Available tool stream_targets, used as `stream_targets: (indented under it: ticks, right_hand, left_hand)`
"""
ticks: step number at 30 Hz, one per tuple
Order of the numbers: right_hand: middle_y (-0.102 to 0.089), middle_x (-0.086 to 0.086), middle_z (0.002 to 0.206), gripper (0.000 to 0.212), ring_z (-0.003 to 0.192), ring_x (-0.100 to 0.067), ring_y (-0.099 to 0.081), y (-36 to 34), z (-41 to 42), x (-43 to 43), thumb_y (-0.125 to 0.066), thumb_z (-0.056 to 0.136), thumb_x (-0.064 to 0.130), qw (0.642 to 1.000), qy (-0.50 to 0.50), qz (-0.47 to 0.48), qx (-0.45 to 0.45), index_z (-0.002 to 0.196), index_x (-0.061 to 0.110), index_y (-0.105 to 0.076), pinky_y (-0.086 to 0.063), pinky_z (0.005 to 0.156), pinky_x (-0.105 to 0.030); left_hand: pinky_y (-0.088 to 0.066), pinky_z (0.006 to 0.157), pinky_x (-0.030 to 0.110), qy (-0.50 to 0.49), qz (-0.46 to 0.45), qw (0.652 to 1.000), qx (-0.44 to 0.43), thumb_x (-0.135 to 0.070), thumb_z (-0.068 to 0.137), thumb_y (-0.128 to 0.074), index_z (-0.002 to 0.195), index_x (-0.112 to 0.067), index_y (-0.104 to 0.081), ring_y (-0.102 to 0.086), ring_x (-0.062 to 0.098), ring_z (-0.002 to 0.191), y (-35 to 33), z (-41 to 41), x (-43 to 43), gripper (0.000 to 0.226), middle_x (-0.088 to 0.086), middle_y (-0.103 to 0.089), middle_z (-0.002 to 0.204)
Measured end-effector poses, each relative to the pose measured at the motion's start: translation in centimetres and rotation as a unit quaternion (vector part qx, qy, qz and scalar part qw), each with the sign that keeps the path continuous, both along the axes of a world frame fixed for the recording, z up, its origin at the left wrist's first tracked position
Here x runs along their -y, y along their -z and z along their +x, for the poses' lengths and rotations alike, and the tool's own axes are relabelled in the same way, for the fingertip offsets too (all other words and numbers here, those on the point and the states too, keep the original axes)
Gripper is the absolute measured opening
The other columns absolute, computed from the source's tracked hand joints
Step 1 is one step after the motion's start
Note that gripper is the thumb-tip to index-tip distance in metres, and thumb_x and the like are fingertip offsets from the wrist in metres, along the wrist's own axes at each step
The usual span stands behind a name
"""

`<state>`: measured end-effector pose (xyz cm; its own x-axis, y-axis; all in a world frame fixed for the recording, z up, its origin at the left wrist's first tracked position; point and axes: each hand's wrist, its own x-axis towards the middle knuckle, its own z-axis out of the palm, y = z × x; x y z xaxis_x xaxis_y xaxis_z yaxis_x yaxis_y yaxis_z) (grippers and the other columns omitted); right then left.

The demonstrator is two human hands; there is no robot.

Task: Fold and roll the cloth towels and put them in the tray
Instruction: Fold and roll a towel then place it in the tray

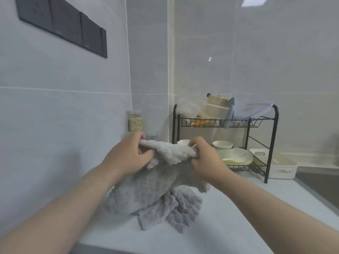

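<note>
left hand point(128, 154) and right hand point(207, 160) each grip the top edge of the grey towel point(156, 187) with curled fingers. its lower part rests on a darker towel point(183, 213) on the counter point(234, 226). the white tray point(282, 170) sits at 3 o'clock from the hands.

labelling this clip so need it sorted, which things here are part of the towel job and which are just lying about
Job: light grey towel, gripped by left hand and right hand; darker towel under it; white tray.
Lying about: dish rack, bowls, plates, grain jar, wall sockets.
</note>
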<state>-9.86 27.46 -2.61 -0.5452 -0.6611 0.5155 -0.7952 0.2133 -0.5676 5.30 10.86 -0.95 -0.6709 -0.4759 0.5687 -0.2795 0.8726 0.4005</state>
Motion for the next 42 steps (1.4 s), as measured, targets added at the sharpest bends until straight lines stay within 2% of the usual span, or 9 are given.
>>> stream_targets:
  ticks: [8, 12, 17, 24, 28, 32, 35, 38, 42]
  right_hand:
    - [-0.064, 0.007, 0.088, 0.02, 0.08, -0.012, -0.059, -4.2, -2.1, -7.1, -0.056, 0.087, 0.011, 0.993, 0.05, 0.071, -0.08, 0.097, 0.024, -0.066, -0.041, 0.058, -0.017]
    - [-0.066, -0.002, 0.08, 0.018, 0.075, -0.02, -0.061, -6.3, -4.0, -11.5, -0.05, 0.084, 0.007, 0.978, 0.139, 0.105, -0.113, 0.084, 0.015, -0.067, -0.05, 0.062, -0.03]
    - [-0.04, 0.001, 0.058, 0.028, 0.063, -0.026, -0.042, -9.1, -7.0, -15.7, -0.049, 0.074, 0.001, 0.95, 0.239, 0.11, -0.168, 0.057, 0.017, -0.034, -0.03, 0.052, -0.031]
    - [-0.063, -0.006, 0.081, 0.009, 0.086, -0.024, -0.05, -8.5, -8.2, -21.0, -0.055, 0.082, 0.015, 0.928, 0.234, 0.161, -0.242, 0.081, 0.007, -0.058, -0.042, 0.07, -0.035]
    - [-0.056, 0.003, 0.069, 0.029, 0.066, -0.015, -0.048, -1.9, -5.7, -22.8, -0.051, 0.091, 0.035, 0.934, 0.137, 0.297, -0.146, 0.066, 0.019, -0.051, -0.039, 0.059, -0.028]
    - [-0.065, -0.001, 0.086, 0.035, 0.082, -0.024, -0.057, 5.8, -4.0, -23.8, -0.047, 0.086, 0.047, 0.91, 0.041, 0.411, -0.041, 0.076, 0.015, -0.058, -0.045, 0.077, -0.035]
    - [-0.058, 0.018, 0.093, 0.046, 0.104, -0.016, -0.059, 6.9, -3.4, -24.9, -0.035, 0.062, 0.062, 0.902, 0.023, 0.426, 0.069, 0.082, 0.03, -0.061, -0.043, 0.094, -0.035]
    - [-0.061, 0.013, 0.095, 0.039, 0.102, -0.016, -0.059, 6.7, -4.9, -24.7, -0.043, 0.083, 0.064, 0.925, 0.042, 0.362, 0.106, 0.079, 0.033, -0.066, -0.043, 0.092, -0.033]
    - [-0.05, 0.004, 0.132, 0.045, 0.129, -0.022, -0.044, 9.5, -7.0, -22.5, -0.036, 0.097, 0.05, 0.924, 0.088, 0.369, 0.04, 0.13, 0.025, -0.053, -0.033, 0.105, -0.033]
  left_hand:
    - [-0.038, 0.055, 0.031, -0.02, -0.189, 0.979, 0.067, -0.056, 0.092, -0.04, 0.08, -0.026, -0.04, -0.053, 0.013, 0.063, -4.8, -0.4, -2.1, 0.032, -0.008, -0.054, 0.068]
    - [-0.048, 0.073, 0.035, 0.008, -0.236, 0.964, 0.123, -0.055, 0.097, -0.017, 0.085, -0.026, -0.05, -0.056, 0.015, 0.077, -6.1, -4.7, -5.1, 0.046, -0.007, -0.058, 0.081]
    - [-0.038, 0.08, 0.031, 0.127, -0.158, 0.976, 0.085, -0.035, 0.103, -0.026, 0.087, -0.022, -0.049, -0.05, 0.019, 0.09, -9.0, -12.2, -7.9, 0.031, 0.001, -0.053, 0.094]
    - [-0.039, 0.074, 0.032, 0.215, -0.066, 0.971, 0.082, -0.029, 0.103, -0.031, 0.087, -0.011, -0.058, -0.054, 0.022, 0.089, -7.5, -14.1, -11.9, 0.036, 0.004, -0.058, 0.091]
    - [-0.041, 0.074, 0.027, 0.251, 0.0, 0.934, 0.253, -0.025, 0.102, -0.034, 0.087, -0.013, -0.056, -0.052, 0.015, 0.083, -0.7, -12.1, -13.0, 0.029, -0.003, -0.053, 0.087]
    - [-0.035, 0.075, 0.025, 0.248, -0.006, 0.867, 0.433, -0.033, 0.09, -0.042, 0.076, -0.021, -0.054, -0.048, 0.011, 0.086, 8.4, -11.3, -12.5, 0.022, 0.001, -0.06, 0.091]
    - [-0.038, 0.089, 0.021, 0.231, 0.061, 0.863, 0.444, -0.035, 0.088, -0.046, 0.092, -0.027, -0.064, -0.054, 0.008, 0.1, 11.2, -10.7, -12.5, 0.021, -0.006, -0.065, 0.112]
    - [-0.036, 0.071, 0.02, 0.219, 0.035, 0.886, 0.407, -0.042, 0.089, -0.04, 0.083, -0.028, -0.051, -0.05, 0.009, 0.084, 11.9, -10.8, -12.4, 0.018, -0.005, -0.059, 0.094]
    - [-0.024, 0.111, 0.025, 0.238, -0.003, 0.878, 0.414, -0.067, 0.083, -0.043, 0.143, -0.045, -0.029, -0.028, 0.003, 0.138, 13.0, -10.7, -13.4, 0.065, -0.029, -0.026, 0.141]
